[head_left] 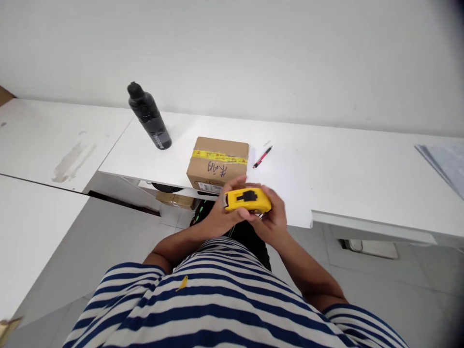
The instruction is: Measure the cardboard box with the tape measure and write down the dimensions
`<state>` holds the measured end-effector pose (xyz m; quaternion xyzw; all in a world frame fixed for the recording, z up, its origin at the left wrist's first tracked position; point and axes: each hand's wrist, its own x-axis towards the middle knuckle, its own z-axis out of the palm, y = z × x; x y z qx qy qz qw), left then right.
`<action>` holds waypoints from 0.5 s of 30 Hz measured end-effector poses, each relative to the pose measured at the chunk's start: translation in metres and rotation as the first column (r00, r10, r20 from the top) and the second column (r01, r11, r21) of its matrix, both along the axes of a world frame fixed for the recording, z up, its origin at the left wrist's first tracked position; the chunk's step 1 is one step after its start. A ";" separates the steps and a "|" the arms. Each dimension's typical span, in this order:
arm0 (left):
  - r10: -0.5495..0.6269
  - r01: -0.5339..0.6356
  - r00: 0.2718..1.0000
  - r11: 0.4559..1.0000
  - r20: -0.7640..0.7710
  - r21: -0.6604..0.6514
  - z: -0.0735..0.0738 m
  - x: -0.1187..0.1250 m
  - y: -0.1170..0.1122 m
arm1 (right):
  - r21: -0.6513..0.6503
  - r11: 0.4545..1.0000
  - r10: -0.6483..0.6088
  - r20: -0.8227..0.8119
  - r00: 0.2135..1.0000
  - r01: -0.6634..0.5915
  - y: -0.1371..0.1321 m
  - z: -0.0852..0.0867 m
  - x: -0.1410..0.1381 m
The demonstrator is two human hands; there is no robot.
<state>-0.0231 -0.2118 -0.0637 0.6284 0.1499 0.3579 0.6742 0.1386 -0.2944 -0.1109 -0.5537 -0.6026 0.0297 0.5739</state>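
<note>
Both my hands hold a yellow utility knife (247,199) with a black slider, level in front of my chest. My left hand (222,215) grips its left end, fingers curled over the top. My right hand (272,217) wraps round its right end from below. Just beyond the knife, a small cardboard box (217,164) sealed with yellow tape and marked with blue writing sits at the near edge of the white table (326,174). No blade shows from the knife.
A black bottle (149,117) stands at the table's left back. A red-and-black pen (262,157) lies right of the box. Papers (444,164) lie at the far right. Another white tabletop (43,140) adjoins on the left. A brown box (176,198) sits under the table.
</note>
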 end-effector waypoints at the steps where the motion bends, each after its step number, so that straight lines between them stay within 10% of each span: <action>1: -0.050 0.049 0.999 0.997 -0.014 -0.059 -0.004 0.006 -0.003 | -0.068 0.994 0.079 -0.022 0.997 -0.080 -0.012 -0.002 0.006; 5: -0.169 0.176 0.977 0.984 -0.127 0.041 -0.029 0.029 0.008 | -0.328 0.934 0.111 -0.112 0.987 -0.142 -0.022 0.009 0.073; 9: -0.218 0.352 0.901 0.873 -0.375 0.338 -0.052 0.059 0.032 | -0.493 0.785 -0.257 0.289 0.922 0.374 0.051 0.013 0.147; 12: -0.218 0.397 0.868 0.845 -0.447 0.358 -0.065 0.078 0.047 | -0.664 0.596 -0.084 0.509 0.857 0.453 0.121 0.002 0.172; 15: -0.180 0.358 0.834 0.896 -0.521 0.262 -0.078 0.084 0.060 | -0.665 0.645 0.024 0.509 0.860 0.376 0.157 -0.007 0.179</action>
